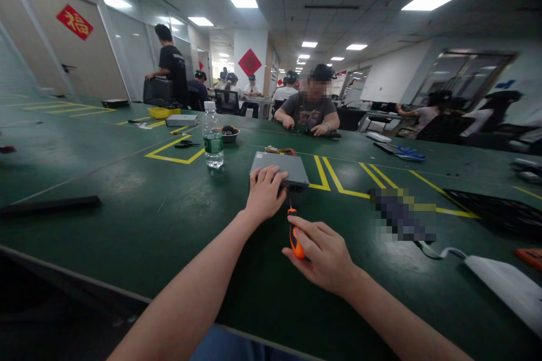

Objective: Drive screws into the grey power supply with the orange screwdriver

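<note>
In the middle of the table lies a grey metal computer power supply [294, 168], with coloured cables [280, 150] at its far side. My left hand [266, 192] grips its near left part, fingers over the top and thumb down by the front face. A screwdriver with an orange and black handle [296, 242] is held in my right hand [324, 254], the thumb and fingers around the handle. Its thin shaft points away from me toward the front of the power supply; whether the tip touches is too small to tell.
A water bottle [213, 144] stands left of the power supply, near a round bowl [231, 134]. Yellow tape lines [332, 175] mark the green table [169, 225]. To the right are a white device [503, 287] with a cable and a black mesh panel [495, 211]. A co-worker [311, 107] sits opposite.
</note>
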`<move>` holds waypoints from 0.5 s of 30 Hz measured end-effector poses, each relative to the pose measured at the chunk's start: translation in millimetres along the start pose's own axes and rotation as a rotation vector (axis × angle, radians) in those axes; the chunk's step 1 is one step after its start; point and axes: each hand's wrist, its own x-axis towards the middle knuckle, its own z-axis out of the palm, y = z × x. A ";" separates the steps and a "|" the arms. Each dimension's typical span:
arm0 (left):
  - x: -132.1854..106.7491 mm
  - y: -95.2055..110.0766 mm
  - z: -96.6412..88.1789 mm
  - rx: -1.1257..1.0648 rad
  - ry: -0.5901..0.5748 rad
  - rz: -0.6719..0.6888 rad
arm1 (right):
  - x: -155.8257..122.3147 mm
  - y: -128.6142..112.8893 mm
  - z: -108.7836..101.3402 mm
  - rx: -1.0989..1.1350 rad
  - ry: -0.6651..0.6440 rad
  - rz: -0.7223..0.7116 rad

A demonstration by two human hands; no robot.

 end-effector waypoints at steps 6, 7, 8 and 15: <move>0.0 1.0 -0.8 0.005 0.001 0.002 | -0.1 -5.4 -5.4 0.017 -0.193 -0.005; -0.1 1.0 -0.9 0.006 -0.001 0.002 | 1.1 -6.3 -5.7 0.002 -0.207 -0.022; -0.1 0.9 -0.9 0.006 -0.001 0.001 | 2.2 -6.5 -5.5 -0.013 -0.200 -0.039; 0.0 0.5 -0.7 0.000 -0.005 -0.002 | -0.4 2.3 0.5 -0.009 0.026 -0.016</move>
